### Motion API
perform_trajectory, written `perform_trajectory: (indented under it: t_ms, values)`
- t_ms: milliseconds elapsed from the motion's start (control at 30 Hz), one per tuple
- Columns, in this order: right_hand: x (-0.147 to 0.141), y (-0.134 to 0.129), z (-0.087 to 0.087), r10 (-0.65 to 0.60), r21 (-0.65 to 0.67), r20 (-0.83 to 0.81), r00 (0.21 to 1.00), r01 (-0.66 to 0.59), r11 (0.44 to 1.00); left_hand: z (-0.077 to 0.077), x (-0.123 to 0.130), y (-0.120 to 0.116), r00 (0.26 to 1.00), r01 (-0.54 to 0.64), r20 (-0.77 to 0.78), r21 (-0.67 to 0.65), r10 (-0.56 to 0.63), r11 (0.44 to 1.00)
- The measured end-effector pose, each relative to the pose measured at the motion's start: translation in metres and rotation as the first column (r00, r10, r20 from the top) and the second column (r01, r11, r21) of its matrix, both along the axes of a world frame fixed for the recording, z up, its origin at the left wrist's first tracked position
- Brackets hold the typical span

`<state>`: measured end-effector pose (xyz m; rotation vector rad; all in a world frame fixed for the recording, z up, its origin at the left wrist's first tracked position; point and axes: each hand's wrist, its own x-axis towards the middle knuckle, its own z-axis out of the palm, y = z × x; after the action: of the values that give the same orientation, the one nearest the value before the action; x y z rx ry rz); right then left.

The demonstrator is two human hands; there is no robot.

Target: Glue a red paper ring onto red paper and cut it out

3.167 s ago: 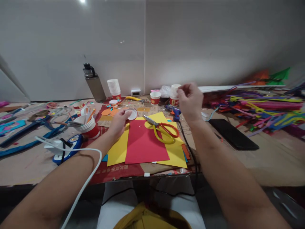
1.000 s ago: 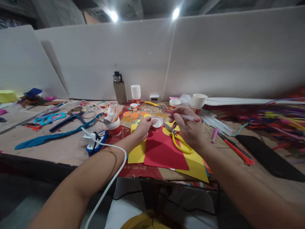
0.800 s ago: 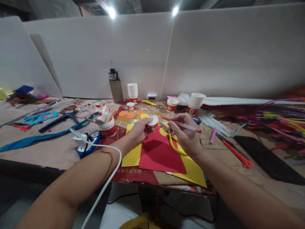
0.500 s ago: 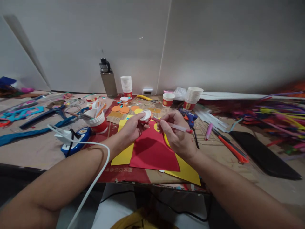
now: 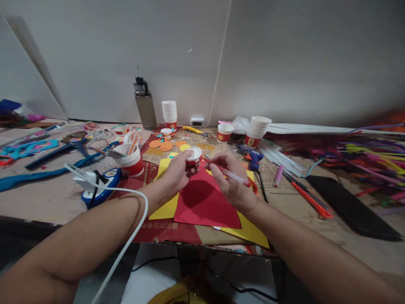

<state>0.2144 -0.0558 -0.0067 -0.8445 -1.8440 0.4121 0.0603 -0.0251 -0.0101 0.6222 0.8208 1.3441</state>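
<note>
Over the middle of the table, my left hand grips a small red and white paper cup piece, its white side facing up. Just to its right, my right hand is closed on a slim pink pen, whose tip points left toward the cup piece. Below both hands lies a red paper sheet on top of yellow paper. Orange-handled scissors show partly behind my right hand. Orange paper circles lie beyond my left hand.
Left of my hands stand a cup with pens and a blue power strip with a white cable over my left forearm. Behind are a bottle and stacked cups. A glue gun, a cutter and a black case lie right.
My left hand has turned the cup piece a little, showing more of its red side. The pen in my right hand now slants more steeply, and the scissors' orange handle has come into view.
</note>
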Motion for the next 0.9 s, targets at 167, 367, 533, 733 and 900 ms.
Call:
perform_trajectory:
  t_ms: [167, 367, 533, 733, 900]
  values:
    - [0.0002, 0.0005, -0.0013, -0.061, 0.067, 0.070, 0.996, 0.056, 0.996, 0.0014, 0.0018, -0.0036, 1.000, 0.013, -0.021, 0.026, -0.013, 1.000]
    - [0.0013, 0.0025, -0.0058, -0.047, 0.065, 0.080, 0.996, 0.041, 0.997, 0.0029, 0.0046, -0.0047, 1.000, -0.001, -0.015, 0.039, 0.002, 0.999]
    - [0.0015, 0.0031, -0.0078, -0.035, 0.064, 0.081, 0.996, 0.030, 0.998, 0.0006, 0.0042, -0.0028, 1.000, 0.013, -0.022, 0.061, -0.011, 0.998]
    - [0.0000, 0.0034, -0.0057, -0.027, 0.077, 0.076, 0.997, 0.021, 0.997, -0.0019, 0.0032, -0.0022, 0.999, 0.012, -0.035, 0.070, -0.009, 0.997]
    - [-0.0010, 0.0026, -0.0045, -0.019, 0.051, 0.072, 0.997, 0.015, 0.999, -0.0021, 0.0035, -0.0029, 0.999, 0.027, -0.040, 0.089, -0.023, 0.996]
